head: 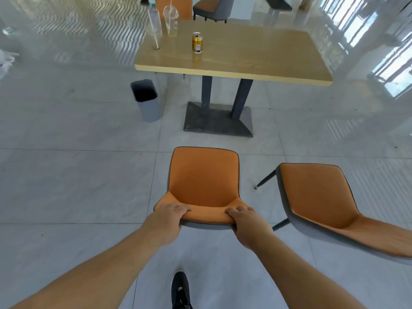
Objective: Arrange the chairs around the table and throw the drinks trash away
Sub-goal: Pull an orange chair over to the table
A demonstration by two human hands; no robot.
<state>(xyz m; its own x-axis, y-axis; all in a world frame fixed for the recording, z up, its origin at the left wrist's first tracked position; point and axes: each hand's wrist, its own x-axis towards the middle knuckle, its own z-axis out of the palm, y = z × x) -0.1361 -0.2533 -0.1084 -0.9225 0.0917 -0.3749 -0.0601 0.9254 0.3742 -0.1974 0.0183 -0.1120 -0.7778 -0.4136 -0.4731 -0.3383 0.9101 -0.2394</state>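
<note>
While both hands are on the backrest, these are the points that matter:

Chair in hand: the orange padded chair [204, 184] sits in the lower middle of the frame, seat facing the wooden table [256, 54], well apart from its near edge.

Handling: likely stiff in the shell and soft in the padding, with thin dark legs; probably light enough to slide or lift with two hands, though the glossy tile floor [78, 175] may let the legs skid or scrape.

Where to hold: the top edge of the backrest, one hand toward each corner, looks like the balanced place, and that is where it is held.

Left hand [169, 216]: fingers curled closed over the left part of the backrest top, on the orange padding; the thumb is hidden behind.

Right hand [244, 219]: fingers curled closed over the right part of the same edge, knuckles up; the backrest top spans the gap between the two hands.

Second chair [330, 204]: lower right of the frame, angled away, just beside the held one, not touching.

Drinks trash: a gold can [197, 43], a clear plastic cup [171, 21] and a clear bottle [155, 21] stand on the table's upper left part, all untouched.

Bin [147, 100]: grey, open, on the floor at the table's left, below that corner.
</note>
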